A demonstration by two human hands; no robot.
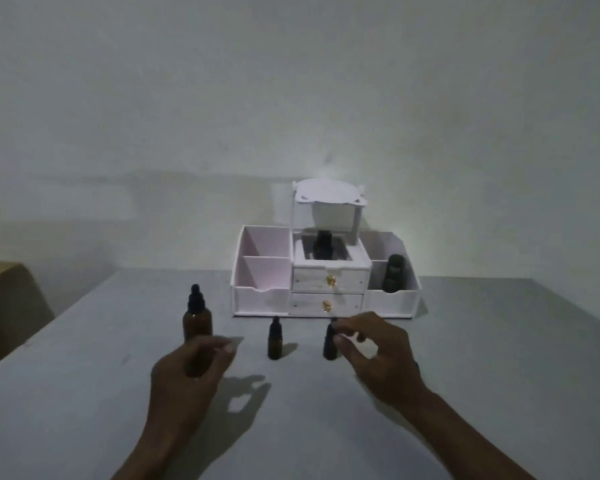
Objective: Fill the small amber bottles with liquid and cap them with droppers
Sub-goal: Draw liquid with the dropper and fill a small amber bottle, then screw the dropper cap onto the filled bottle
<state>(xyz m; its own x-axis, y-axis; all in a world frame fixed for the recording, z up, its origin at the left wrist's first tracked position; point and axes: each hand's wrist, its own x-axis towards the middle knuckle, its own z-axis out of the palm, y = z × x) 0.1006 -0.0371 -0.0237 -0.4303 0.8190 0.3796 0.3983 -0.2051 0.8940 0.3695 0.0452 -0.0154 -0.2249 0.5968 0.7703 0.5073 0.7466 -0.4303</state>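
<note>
A large amber bottle [197, 322] with a black dropper cap stands at the left of the grey table [84, 393]. My left hand [187, 372] is curled around its lower part, and its base shows dark between my fingers. A small amber bottle [274, 341] with a black cap stands alone in the middle. To its right stands a second small amber bottle [329, 344]. My right hand [381, 355] pinches that bottle's black top between thumb and forefinger, hiding part of it.
A white organiser [262, 299] with two gold-knobbed drawers and open side compartments stands behind the bottles against the wall. A dark bottle [323, 247] sits in its top middle slot and a dark container [395, 277] in its right compartment. A brown box [7, 306] stands off the table's left edge.
</note>
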